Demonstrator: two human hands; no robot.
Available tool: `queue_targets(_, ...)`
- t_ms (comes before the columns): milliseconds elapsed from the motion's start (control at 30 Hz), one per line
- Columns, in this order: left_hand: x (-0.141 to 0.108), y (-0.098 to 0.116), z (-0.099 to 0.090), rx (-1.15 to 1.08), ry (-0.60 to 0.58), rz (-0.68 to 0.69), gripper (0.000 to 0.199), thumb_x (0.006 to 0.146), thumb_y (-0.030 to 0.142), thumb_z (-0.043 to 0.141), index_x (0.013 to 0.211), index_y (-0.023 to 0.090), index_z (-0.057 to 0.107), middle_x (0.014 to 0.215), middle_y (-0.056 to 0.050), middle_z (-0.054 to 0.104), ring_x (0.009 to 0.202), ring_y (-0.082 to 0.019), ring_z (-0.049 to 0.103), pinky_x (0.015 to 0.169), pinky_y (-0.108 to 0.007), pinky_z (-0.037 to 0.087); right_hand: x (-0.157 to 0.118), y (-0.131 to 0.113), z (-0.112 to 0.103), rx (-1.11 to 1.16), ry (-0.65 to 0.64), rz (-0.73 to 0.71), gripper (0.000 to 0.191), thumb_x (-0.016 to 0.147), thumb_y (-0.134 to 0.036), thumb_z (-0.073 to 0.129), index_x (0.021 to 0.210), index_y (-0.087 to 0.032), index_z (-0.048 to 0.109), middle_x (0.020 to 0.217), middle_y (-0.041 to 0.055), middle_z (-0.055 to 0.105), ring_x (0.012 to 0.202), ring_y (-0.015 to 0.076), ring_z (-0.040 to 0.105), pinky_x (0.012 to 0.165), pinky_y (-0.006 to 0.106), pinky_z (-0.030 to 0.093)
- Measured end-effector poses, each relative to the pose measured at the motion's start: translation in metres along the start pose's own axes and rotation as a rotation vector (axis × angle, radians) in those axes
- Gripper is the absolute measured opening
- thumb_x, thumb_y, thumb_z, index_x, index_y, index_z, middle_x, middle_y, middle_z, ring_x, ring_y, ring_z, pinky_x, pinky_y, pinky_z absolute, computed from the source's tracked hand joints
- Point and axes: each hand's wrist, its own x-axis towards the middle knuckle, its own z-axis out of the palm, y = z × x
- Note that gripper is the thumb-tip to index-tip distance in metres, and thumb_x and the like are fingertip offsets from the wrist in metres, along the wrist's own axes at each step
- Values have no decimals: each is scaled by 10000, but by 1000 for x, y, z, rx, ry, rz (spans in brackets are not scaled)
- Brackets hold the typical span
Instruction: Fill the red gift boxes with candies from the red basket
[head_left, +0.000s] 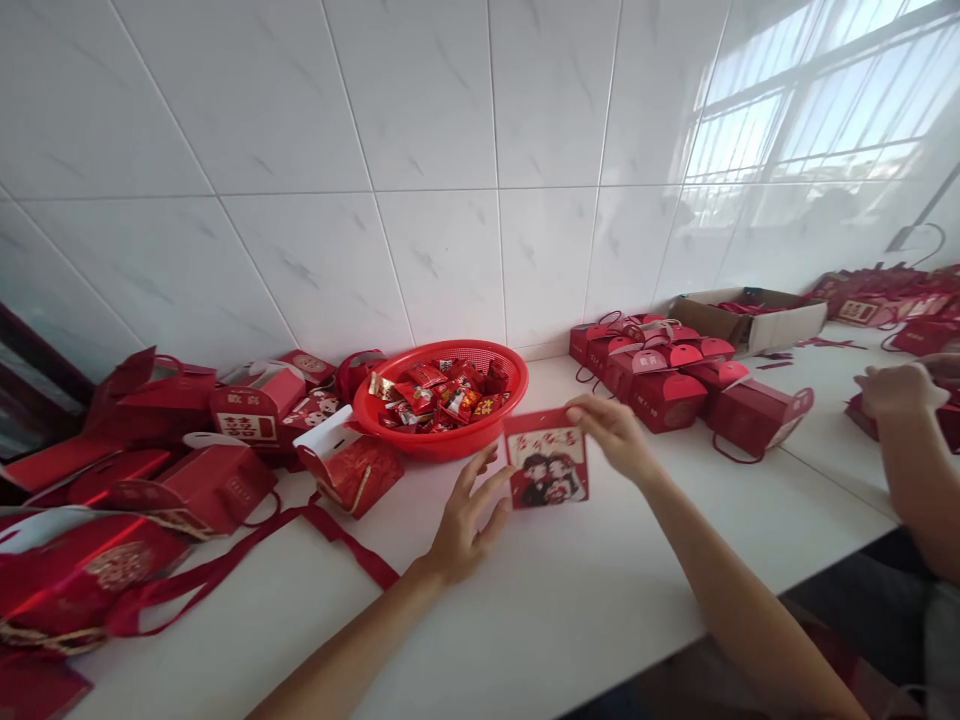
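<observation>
A square red card [549, 470], printed with a cartoon couple and gold lettering, is held up over the white table. My right hand [616, 432] pinches it at the top right corner. Beside its left edge, my left hand [466, 525] is open with the fingers spread; a fingertip may be touching the card. Just behind the card stands a red plastic basket [517, 375] containing wrapped candies [442, 395] in red and gold.
Red gift boxes [240, 480] and a red ribbon [360, 555] crowd the left. More red boxes [667, 400] and a cardboard box [780, 330] line the tiled wall at right. A co-worker's hands [900, 390] work at the far right.
</observation>
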Motion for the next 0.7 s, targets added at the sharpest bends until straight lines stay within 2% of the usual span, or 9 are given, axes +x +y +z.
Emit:
queue_targets(100,-5,0,2,-34,-87,9,352,958,180,518,1298,232,596,1482,-139,472,1275,-255,567,1054,-443,507,-8,-3,-46,29,401,-2,363,808,-562,691,819,-200,662,704,-14,613,628,135,543,593,252,446)
queue_targets(233,-5,-3,4,-106,-187,-79,257,945,162,515,1158,210,651,1350,-126,564,1087,-201,658,961,-371,568,-37,6,-100,16,742,59,406,697,-564,759,814,-186,665,716,-3,626,631,148,558,622,296,477)
queue_targets(333,-4,-3,5,-151,-279,-117,248,923,121,503,1082,208,672,1294,-110,590,994,-177,677,915,-349,582,-60,16,-126,-122,991,72,434,618,-564,777,741,-172,637,670,8,596,611,146,514,605,315,444)
queue_targets(433,-5,-2,6,-167,-321,-121,266,902,91,493,1053,203,682,1287,-108,585,998,-176,673,909,-347,580,-73,26,-141,-297,1201,34,399,621,-555,703,682,-177,589,631,10,548,604,153,475,603,337,409)
queue_targets(500,-5,0,6,-173,-333,-131,276,888,79,493,1044,196,689,1278,-109,587,989,-173,674,899,-338,579,-74,34,-145,-412,1265,42,341,632,-516,642,666,-186,566,614,7,515,597,163,463,607,353,401)
queue_targets(567,-6,1,6,-184,-335,-140,276,876,70,498,1031,184,696,1266,-116,593,959,-168,678,887,-330,579,-71,43,-146,-528,1273,71,283,659,-475,588,676,-194,558,616,11,493,597,179,462,617,371,402)
queue_targets(633,-6,2,7,-188,-335,-139,272,865,63,508,1017,174,704,1259,-122,599,915,-160,680,869,-324,579,-67,53,-147,-636,1241,109,269,701,-457,549,724,-191,583,646,36,501,620,209,489,642,399,414)
queue_targets(700,-7,1,7,-185,-342,-136,269,857,59,518,1008,172,711,1258,-124,606,886,-154,677,853,-319,579,-64,64,-151,-731,1149,163,351,737,-478,519,838,-168,649,718,91,553,685,267,553,701,462,438)
